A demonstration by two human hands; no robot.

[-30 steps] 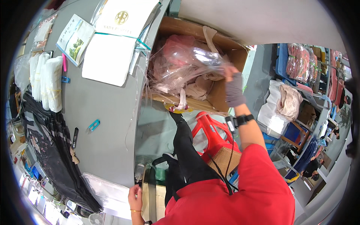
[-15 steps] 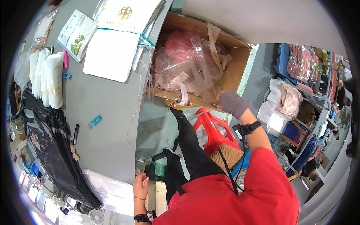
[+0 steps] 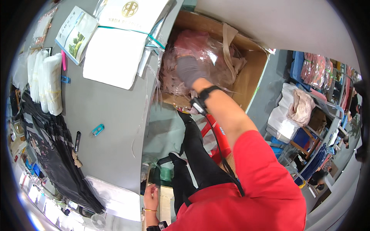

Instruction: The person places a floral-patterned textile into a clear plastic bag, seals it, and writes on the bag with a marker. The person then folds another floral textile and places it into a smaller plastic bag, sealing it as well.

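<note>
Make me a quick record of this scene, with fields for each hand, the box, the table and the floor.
Right hand: grey-covered, reaching into the box; fingers blurred, grip unclear
Left hand: bare, beside the table edge, nothing seen in it
Box: open cardboard box holding crumpled clear plastic, pink showing
Table: grey table with a small blue tool, dark garments and a white stack
Floor: red stool, partly hidden by the right arm

Yr grey tubular cloth hand cover (image 3: 189,71) looks matt; brown rectangular cardbd box (image 3: 254,72) matt; crumpled clear plastic film (image 3: 213,61) v. glossy; flat grey tabletop (image 3: 111,158) smooth, matt.
</note>
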